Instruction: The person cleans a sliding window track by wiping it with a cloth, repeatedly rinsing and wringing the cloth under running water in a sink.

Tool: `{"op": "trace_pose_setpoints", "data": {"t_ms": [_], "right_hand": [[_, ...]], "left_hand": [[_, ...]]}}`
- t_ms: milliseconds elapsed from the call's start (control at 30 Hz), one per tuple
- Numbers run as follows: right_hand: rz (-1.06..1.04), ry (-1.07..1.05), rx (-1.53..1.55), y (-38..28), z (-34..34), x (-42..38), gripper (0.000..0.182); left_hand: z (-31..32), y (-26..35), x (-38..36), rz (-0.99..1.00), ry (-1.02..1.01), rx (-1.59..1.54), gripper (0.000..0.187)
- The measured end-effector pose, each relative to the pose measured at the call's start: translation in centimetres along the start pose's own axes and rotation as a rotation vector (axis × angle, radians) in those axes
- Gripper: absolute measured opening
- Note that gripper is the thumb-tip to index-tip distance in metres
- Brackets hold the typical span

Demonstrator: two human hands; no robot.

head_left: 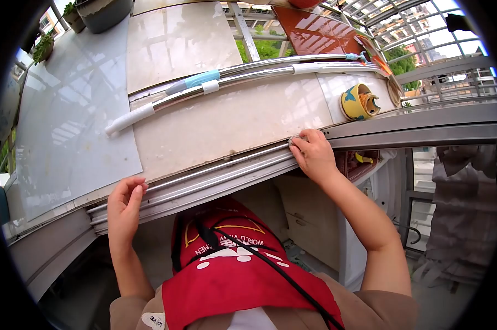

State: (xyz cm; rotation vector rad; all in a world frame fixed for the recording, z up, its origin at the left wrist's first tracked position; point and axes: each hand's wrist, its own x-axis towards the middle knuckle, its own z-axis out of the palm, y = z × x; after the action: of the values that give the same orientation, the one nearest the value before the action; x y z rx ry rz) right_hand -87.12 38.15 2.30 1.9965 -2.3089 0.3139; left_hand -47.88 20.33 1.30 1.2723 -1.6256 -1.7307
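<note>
The metal window track runs across the view at the near edge of a pale tiled ledge. My left hand rests at the left part of the track, its fingers bent near the rails; whether it holds anything does not show. Farther right, my right hand is closed at the rail, thumb and fingers pinching something small and greyish that I cannot make out. Two long poles with white and blue grips lie on the ledge beyond my hands.
A broken yellow pot stands on the ledge at the right. Grey sliding frames extend from the track's right end. Potted plants are at the upper left, and a reddish-brown panel lies at the back. Below hangs a basket.
</note>
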Motion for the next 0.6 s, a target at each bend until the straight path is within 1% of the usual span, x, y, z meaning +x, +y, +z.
{"op": "trace_pose_setpoints", "data": {"t_ms": [33,100,133,200,233,300,333,367,433,467,533,567,600], "right_hand": [[0.005,0.001,-0.003,0.1,0.0,-0.1,0.016],[0.039,-0.032,-0.142,0.5,0.0,-0.5,0.014],[0.054,-0.027,-0.149,1.2,0.2,-0.9,0.014],[0.005,-0.124,-0.342,3.0,0.6,-0.9,0.015],[0.008,-0.119,-0.34,3.7,0.5,-0.8,0.015],[-0.012,-0.267,-0.742,4.4,-0.2,-0.6,0.016],[-0.009,-0.222,-0.741,4.5,0.4,-0.7,0.013],[-0.013,-0.224,-0.738,4.5,0.7,-0.8,0.013],[0.084,-0.228,-0.784,4.0,1.1,-0.6,0.01],[0.082,-0.225,-0.784,3.8,1.2,-0.6,0.01],[0.191,-0.163,-0.448,3.4,1.3,-0.4,0.01],[0.1,-0.05,-0.392,2.5,1.7,-0.4,0.008],[0.054,-0.02,-0.305,0.8,1.9,-0.3,0.007]], "left_hand": [[0.1,0.2,-0.1,-0.003,0.007,-0.014,0.016],[0.1,0.0,0.2,0.006,-0.009,-0.021,0.016],[0.1,0.0,0.3,0.01,-0.013,-0.028,0.016],[0.4,0.6,0.4,0.018,-0.013,-0.017,0.016],[0.3,0.7,0.3,0.015,-0.006,-0.013,0.016],[0.0,0.6,0.0,0.023,-0.001,-0.005,0.016],[-0.2,0.4,-0.1,0.032,0.004,-0.003,0.016],[-0.4,0.3,-0.3,0.027,0.008,-0.002,0.016],[-0.9,0.1,-0.7,0.017,0.038,0.011,0.016],[-1.2,-0.2,-0.9,0.018,0.041,0.011,0.016],[-1.7,-0.6,-1.3,0.025,0.047,-0.012,0.016],[-1.9,-0.6,-1.4,0.031,0.05,-0.014,0.016],[-1.9,-0.4,-1.4,0.015,0.054,-0.011,0.017]]}}
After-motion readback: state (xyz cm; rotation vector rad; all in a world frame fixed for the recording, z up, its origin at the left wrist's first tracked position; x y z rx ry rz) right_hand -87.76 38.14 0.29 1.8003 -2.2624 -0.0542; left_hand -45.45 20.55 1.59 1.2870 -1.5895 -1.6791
